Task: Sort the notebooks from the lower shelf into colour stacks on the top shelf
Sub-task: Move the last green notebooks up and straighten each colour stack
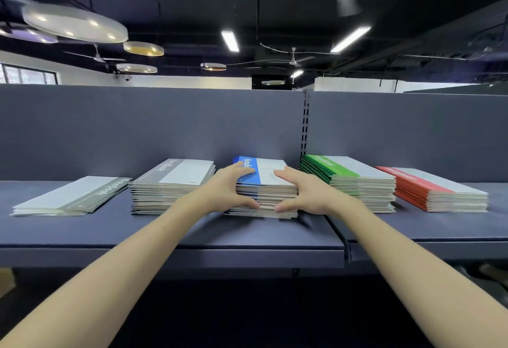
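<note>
A stack of blue-and-white notebooks (270,176) stands in the middle of the top shelf (170,233). My left hand (229,189) grips its front left side, fingers over the top cover and thumb against the lower page edges. My right hand (299,191) grips the front right side the same way. To the left stand a tall grey stack (170,182) and a low grey stack (74,196). To the right stand a green stack (349,182) and a red stack (434,189). The lower shelf is dark and its contents are hidden.
A blue-grey back panel (151,128) rises behind the stacks, with a slotted upright (305,125) between two shelf sections. A seam (343,240) splits the shelf board near the blue stack's right side. Bare shelf surface lies in front of the stacks.
</note>
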`<state>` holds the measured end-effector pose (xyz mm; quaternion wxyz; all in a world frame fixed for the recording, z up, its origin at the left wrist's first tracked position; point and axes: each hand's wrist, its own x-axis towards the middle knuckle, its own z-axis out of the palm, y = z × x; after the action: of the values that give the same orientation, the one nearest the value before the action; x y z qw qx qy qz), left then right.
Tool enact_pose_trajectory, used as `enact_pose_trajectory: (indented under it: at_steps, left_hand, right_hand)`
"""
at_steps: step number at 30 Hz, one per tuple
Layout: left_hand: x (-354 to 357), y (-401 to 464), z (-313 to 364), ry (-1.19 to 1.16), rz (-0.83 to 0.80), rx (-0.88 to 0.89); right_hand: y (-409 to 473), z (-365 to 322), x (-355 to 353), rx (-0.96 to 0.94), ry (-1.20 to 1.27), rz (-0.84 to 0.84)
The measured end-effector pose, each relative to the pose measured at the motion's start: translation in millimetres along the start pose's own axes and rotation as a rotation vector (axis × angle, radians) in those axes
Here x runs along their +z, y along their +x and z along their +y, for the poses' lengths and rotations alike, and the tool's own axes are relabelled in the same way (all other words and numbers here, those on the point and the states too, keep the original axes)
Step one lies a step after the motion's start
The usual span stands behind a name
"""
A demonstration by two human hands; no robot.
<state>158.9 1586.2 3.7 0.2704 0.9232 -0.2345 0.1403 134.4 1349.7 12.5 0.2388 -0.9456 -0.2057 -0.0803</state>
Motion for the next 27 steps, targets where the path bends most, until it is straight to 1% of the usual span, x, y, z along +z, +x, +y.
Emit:
enact_pose_trajectory:
  at_steps: [2, 4, 10, 13, 16, 20, 24, 27]
  left_hand:
    - [6, -6, -1, -0.071, 0.095, 0.011]
    - [11, -13, -2, -0.083, 0.157, 0.036]
    - [12, -27, -8, -0.17, 0.141, 0.049]
    - [15, -25, -10, -0.201, 0.171, 0.062]
    - [20, -21, -9, -0.18, 0.206, 0.072]
    - [23, -22, -7, -0.15, 0.221, 0.011]
    - [22, -28, -4, -0.169, 0.211, -0.089]
    - [21, -26, -12, -0.193, 0.214, -0.137]
  right_hand:
    - [-3, -1, 4, 0.01, 0.014, 0.048]
    - [-7, 0, 10, 0.03, 0.016, 0.093]
    - [-14, 9, 28, 0.01, 0.038, 0.183]
    - [-15, 13, 31, 0.016, 0.118, 0.256]
    - [-14, 18, 32, 0.043, 0.218, 0.301]
    - [-17, 17, 34, 0.052, 0.235, 0.295]
    - [-19, 17, 37, 0.139, 0.319, 0.291]
    - [-17, 19, 38, 0.124, 0.298, 0.308]
